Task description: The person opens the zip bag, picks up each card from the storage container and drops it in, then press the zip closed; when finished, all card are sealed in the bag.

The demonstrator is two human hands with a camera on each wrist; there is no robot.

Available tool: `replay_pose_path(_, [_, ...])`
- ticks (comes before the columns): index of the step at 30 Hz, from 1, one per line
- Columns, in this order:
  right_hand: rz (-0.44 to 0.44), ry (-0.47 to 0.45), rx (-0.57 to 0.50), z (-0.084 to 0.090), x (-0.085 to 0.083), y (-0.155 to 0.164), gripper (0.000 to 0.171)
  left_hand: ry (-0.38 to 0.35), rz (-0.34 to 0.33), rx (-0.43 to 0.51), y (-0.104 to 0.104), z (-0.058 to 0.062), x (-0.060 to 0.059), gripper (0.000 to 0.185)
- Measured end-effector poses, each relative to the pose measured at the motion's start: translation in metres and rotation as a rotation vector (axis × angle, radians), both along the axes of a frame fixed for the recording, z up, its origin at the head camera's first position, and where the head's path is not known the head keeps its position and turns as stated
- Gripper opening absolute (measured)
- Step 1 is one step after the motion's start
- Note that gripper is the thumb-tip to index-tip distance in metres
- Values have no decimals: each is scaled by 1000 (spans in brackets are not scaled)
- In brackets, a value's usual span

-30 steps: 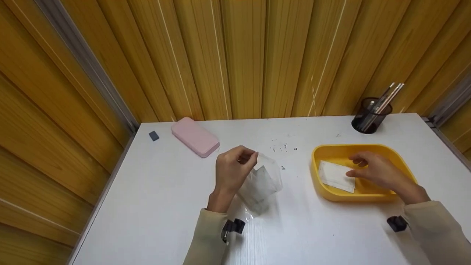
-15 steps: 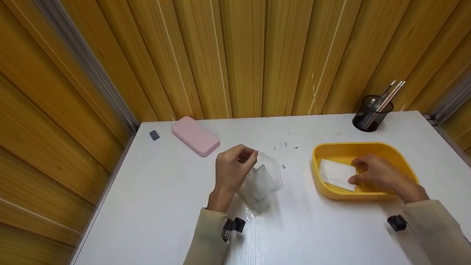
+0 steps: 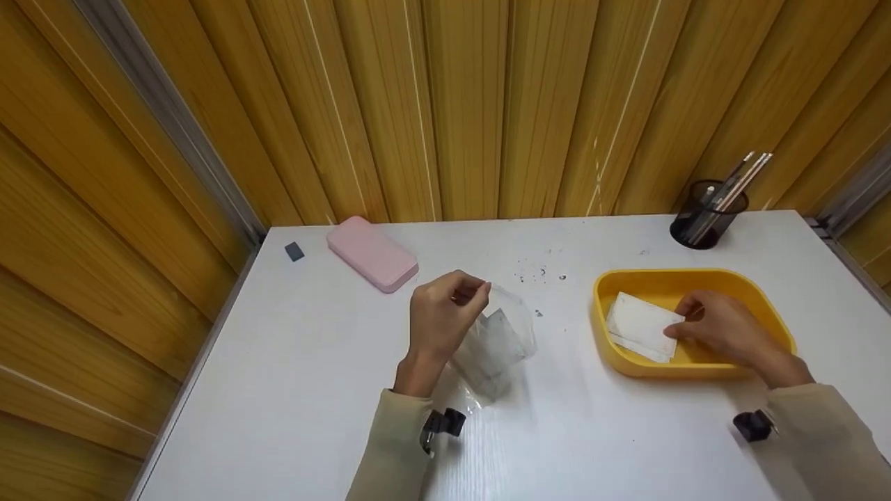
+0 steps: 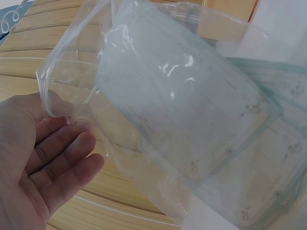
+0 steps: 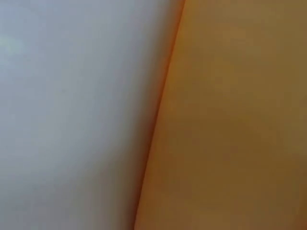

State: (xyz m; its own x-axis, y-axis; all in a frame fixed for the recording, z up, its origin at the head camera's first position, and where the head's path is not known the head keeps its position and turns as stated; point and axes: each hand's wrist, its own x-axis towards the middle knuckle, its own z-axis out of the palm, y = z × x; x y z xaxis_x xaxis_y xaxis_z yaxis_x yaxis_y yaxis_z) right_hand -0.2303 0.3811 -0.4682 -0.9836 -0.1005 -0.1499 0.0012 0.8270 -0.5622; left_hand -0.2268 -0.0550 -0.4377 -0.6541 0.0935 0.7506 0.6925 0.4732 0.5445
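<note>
The left hand (image 3: 445,313) pinches a clear plastic bag (image 3: 493,355); over in that yellow round-cornered tray (image 3: 686,372), the right hand (image 3: 724,327) grips a white rectangular card (image 3: 642,320).

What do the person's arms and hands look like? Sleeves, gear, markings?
Left hand and right hand: no gloves. Left sleeve and right sleeve: long, plain beige, no visible print. A small, blocky left black device and right black device show near the sleeve ends; details too small to make out.
</note>
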Motion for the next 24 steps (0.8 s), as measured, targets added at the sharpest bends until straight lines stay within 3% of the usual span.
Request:
replay_pose_path(12, [-69,25,-137,12,9,5,36,-16,-6,0,2,1,0,6])
replay_pose_path(24, [-171,232,-252,33,19,-9,36,-25,6,-23,3,0,1,6])
